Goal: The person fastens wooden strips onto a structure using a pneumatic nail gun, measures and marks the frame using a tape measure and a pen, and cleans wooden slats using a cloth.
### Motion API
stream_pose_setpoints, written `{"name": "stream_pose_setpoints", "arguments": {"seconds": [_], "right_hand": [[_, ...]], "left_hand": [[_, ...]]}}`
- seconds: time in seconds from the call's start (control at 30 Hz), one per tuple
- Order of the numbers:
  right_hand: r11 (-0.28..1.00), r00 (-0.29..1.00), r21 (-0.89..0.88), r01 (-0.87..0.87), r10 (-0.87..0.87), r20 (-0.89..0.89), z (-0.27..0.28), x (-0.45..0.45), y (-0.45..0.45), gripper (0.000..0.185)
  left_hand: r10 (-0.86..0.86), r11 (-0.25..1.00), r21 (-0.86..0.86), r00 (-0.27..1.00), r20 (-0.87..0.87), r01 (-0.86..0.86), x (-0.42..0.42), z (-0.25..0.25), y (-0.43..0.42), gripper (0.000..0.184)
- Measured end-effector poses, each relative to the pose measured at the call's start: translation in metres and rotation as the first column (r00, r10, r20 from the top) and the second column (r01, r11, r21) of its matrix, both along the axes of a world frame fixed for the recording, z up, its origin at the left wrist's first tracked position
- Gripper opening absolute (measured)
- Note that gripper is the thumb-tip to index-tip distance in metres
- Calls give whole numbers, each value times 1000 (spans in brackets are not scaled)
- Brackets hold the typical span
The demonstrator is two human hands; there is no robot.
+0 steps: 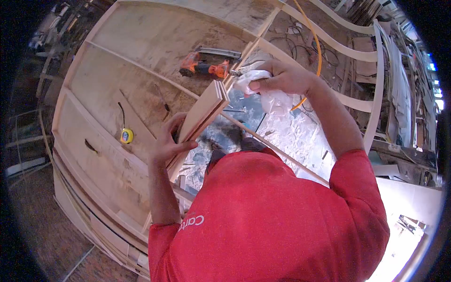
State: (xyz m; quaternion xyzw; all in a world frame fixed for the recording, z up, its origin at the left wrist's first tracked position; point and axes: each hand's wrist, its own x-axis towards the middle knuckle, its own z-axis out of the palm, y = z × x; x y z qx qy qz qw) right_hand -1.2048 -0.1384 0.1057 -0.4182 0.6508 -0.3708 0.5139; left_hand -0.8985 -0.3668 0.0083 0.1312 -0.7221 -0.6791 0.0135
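Note:
My left hand (174,141) grips a stack of thin wooden strips (202,113), thumb on the near face and fingers behind it. The stack stands tilted, its upper end pointing to the upper right. Beyond that end, my right hand (282,79) is closed round a crumpled translucent plastic bag (277,99), part of which hangs below the fingers. An orange and black power tool (204,66) lies on the wooden panel just left of the bag.
A large framed wooden panel (136,37) spreads across the left and top. On it lies a yellow tape measure (127,136). An orange hose (319,51) curves behind my right hand. Curved wooden frame pieces (354,52) stand at the upper right.

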Motion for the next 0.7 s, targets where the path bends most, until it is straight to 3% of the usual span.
{"name": "stream_pose_setpoints", "arguments": {"seconds": [0.1,0.33,0.57,0.7], "right_hand": [[996,998,71,-55,52,44,13,5,-7,36],[985,987,125,-116,100,124,16,8,-16,39],[972,984,173,-162,147,97,11,6,-21,39],[978,993,181,-106,94,70,13,9,-23,39]], "left_hand": [[33,997,-72,999,7,-32,4,4,1,84],[9,1000,-30,999,-32,-10,6,1,1,86],[37,998,-45,999,11,-37,5,-5,1,89],[53,999,-13,998,31,-53,5,-3,4,91]]}}
